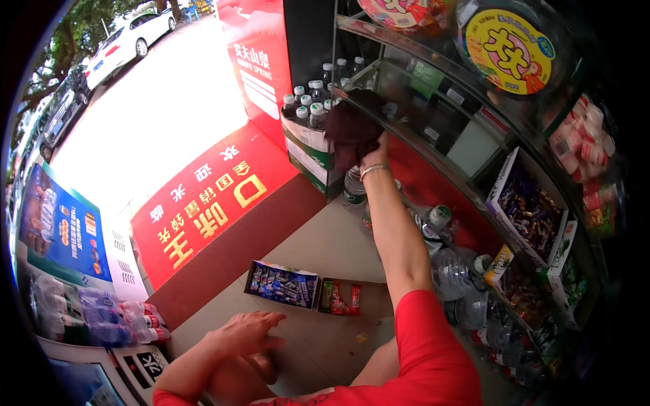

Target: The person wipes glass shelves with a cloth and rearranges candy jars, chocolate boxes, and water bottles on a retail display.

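Observation:
My right arm reaches forward to a glass-fronted shelf rack [423, 143]. A dark maroon cloth [351, 132] is bunched in my right hand [374, 154], against the left end of a shelf. The fingers of that hand are partly hidden by the cloth. Low at the left, my left hand [245, 333] hangs above my knee, its fingers stretched out and holding nothing. Just beyond it on the floor lies an open box with purple-wrapped sweets [281, 285]. Beside that is a second box part with a few red and green packets [340, 298].
Water bottles [313, 108] stand in a carton by a red panel, with more bottles [455, 274] under the rack. Sweet boxes [529, 206] fill the lower shelves. A red step [210, 203] edges the doorway. Shrink-wrapped drink packs [101, 314] stand at the left.

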`<state>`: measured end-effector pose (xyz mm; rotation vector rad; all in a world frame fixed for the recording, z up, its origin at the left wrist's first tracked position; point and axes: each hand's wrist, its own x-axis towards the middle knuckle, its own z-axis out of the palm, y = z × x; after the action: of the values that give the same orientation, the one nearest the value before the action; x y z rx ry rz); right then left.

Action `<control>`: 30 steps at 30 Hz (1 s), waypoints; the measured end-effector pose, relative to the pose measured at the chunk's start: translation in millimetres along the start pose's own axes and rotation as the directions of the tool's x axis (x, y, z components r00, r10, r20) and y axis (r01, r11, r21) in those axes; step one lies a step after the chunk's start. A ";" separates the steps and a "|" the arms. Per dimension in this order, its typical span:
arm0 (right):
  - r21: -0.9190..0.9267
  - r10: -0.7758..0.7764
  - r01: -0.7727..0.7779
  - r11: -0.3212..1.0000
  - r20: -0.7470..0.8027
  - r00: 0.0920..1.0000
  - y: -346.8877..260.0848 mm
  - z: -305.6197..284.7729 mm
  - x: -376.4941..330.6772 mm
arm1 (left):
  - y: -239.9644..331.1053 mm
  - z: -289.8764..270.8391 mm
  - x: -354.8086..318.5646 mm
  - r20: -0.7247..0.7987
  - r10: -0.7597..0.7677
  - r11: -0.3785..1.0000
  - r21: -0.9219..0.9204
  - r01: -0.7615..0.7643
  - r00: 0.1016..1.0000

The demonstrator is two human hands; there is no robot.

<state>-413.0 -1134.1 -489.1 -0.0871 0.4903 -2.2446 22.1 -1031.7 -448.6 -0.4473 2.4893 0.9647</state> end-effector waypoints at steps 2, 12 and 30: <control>-0.038 0.059 -0.057 0.998 0.049 0.997 2.4 -6.6 -22.6 | -3.2 2.6 14.2 0.003 0.039 0.999 0.016 -0.039 0.999; -0.618 0.275 -0.051 0.785 0.273 0.922 -30.4 42.9 -139.7 | -15.1 -0.6 101.3 0.101 0.268 0.952 0.124 -0.280 0.958; -0.683 -0.173 0.303 -0.665 0.535 0.827 -17.0 166.6 -10.6 | -67.0 -22.4 107.6 0.077 0.377 0.926 -0.056 -0.374 0.923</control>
<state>-381.3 -1169.3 -328.1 -1.5545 2.7989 -1.0625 -46.5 -1109.6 -524.7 0.0690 2.5285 1.1518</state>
